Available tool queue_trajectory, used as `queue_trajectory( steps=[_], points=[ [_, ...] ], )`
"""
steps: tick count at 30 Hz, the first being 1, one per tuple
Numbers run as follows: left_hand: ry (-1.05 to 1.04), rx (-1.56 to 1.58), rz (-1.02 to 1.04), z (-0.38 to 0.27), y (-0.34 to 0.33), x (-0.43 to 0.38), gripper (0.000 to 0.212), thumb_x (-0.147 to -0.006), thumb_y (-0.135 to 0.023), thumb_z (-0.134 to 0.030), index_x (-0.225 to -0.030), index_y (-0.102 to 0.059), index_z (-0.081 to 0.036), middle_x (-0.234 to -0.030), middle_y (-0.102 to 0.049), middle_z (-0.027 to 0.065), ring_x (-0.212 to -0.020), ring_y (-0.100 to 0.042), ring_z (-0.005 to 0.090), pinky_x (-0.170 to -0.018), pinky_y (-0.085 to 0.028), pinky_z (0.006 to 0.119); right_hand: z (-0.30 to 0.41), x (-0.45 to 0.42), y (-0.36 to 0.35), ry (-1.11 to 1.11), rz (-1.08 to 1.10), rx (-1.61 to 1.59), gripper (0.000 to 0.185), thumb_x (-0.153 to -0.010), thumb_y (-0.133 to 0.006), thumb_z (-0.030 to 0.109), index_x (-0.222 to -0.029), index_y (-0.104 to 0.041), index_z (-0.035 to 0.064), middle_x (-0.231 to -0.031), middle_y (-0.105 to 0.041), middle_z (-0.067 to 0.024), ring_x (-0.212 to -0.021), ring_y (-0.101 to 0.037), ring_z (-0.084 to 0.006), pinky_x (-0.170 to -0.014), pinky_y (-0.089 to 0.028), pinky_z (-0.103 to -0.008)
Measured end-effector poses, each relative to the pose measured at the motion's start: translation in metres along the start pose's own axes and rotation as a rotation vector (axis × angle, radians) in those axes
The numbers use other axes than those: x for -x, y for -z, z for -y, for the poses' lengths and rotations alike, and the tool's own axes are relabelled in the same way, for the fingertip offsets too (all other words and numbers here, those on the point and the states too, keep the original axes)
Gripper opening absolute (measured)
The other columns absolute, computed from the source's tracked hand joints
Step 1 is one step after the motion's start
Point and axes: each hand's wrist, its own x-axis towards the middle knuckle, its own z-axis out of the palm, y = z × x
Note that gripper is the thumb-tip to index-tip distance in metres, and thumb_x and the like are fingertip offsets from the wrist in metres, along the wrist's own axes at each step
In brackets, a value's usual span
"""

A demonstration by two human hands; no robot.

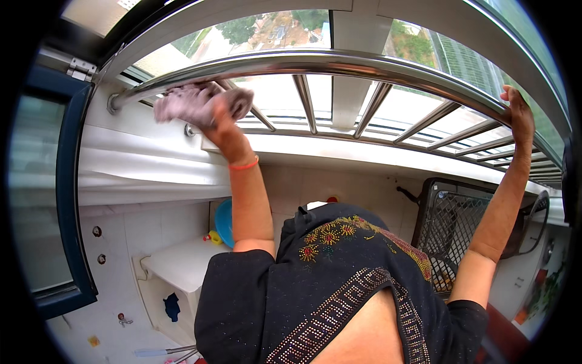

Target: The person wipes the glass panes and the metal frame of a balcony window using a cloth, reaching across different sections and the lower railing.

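Observation:
My left hand (228, 139) grips a crumpled greyish-pink cloth (184, 107). The cloth, slightly blurred, lies against the underside and near face of the stainless steel top rail (318, 63), close to its left end at the wall. An orange band circles my left wrist. Far along to the right, my right hand (521, 118) is wrapped around the same rail, with part of the fingers hidden behind it. Below the rail, metal balusters (305, 103) slope down to a lower bar in front of the window (273, 32).
A dark-framed window sash (68, 191) stands at the left. Below are a blue basin (223, 222), a yellow bottle (215, 237) and a white cabinet (175, 266) with a dark cloth (171, 307). A mesh-backed chair (454, 218) stands under my right arm.

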Motion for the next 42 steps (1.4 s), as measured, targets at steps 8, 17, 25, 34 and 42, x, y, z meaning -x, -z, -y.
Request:
queue_trajectory(
  steps=[8, 17, 25, 34, 42],
  points=[
    [-0.286, -0.364, 0.148, 0.041, -0.015, -0.024, 0.046, -0.075, -0.075, -0.002, -0.114, -0.051, 0.006, -0.109, -0.059, 0.0092, -0.096, -0.056, 0.0159, -0.093, -0.044, 0.028, -0.007, 0.000, 0.001, 0.028, 0.056, -0.006, 0.047, -0.098, -0.043, 0.045, -0.114, -0.065, 0.0069, -0.098, -0.067, -0.0068, -0.089, -0.059, -0.0163, -0.086, -0.043, -0.0289],
    [-0.215, -0.676, 0.174, 0.069, 0.003, 0.002, 0.043, -0.076, -0.072, -0.015, -0.112, -0.058, 0.004, -0.102, -0.068, 0.0140, -0.089, -0.066, 0.0231, -0.086, -0.049, 0.033, -0.008, 0.005, 0.006, 0.002, 0.024, -0.007, 0.048, -0.096, -0.045, 0.047, -0.117, -0.066, 0.0089, -0.099, -0.067, -0.0085, -0.092, -0.060, -0.0164, -0.086, -0.042, -0.0278],
    [0.180, -0.321, 0.264, 0.191, 0.087, 0.068, 0.050, -0.076, -0.067, 0.009, -0.122, -0.048, 0.002, -0.115, -0.064, 0.0152, -0.108, -0.063, 0.0231, -0.088, -0.053, 0.028, -0.003, -0.002, 0.002, -0.006, 0.031, -0.016, 0.048, -0.096, -0.046, 0.047, -0.117, -0.065, 0.0084, -0.100, -0.067, -0.0084, -0.090, -0.060, -0.0165, -0.084, -0.043, -0.0282],
    [0.202, -0.394, -0.219, 0.071, 0.111, 0.016, 0.040, -0.081, -0.064, -0.001, -0.121, -0.055, -0.001, -0.114, -0.060, 0.0077, -0.096, -0.061, 0.0165, -0.079, -0.053, 0.027, -0.016, 0.003, 0.004, 0.003, 0.029, -0.004, 0.053, -0.098, -0.044, 0.050, -0.114, -0.065, 0.0045, -0.096, -0.065, -0.0064, -0.090, -0.057, -0.0161, -0.086, -0.041, -0.0292],
    [-0.222, -0.141, 0.052, 0.016, 0.050, -0.086, 0.071, -0.083, -0.064, -0.005, -0.141, -0.026, 0.002, -0.142, -0.037, 0.0158, -0.126, -0.043, 0.0244, -0.108, -0.031, 0.035, -0.022, 0.005, 0.005, 0.039, 0.020, -0.046, 0.049, -0.098, -0.045, 0.048, -0.115, -0.065, 0.0055, -0.098, -0.064, -0.0069, -0.088, -0.054, -0.0150, -0.082, -0.040, -0.0286]
  ],
)
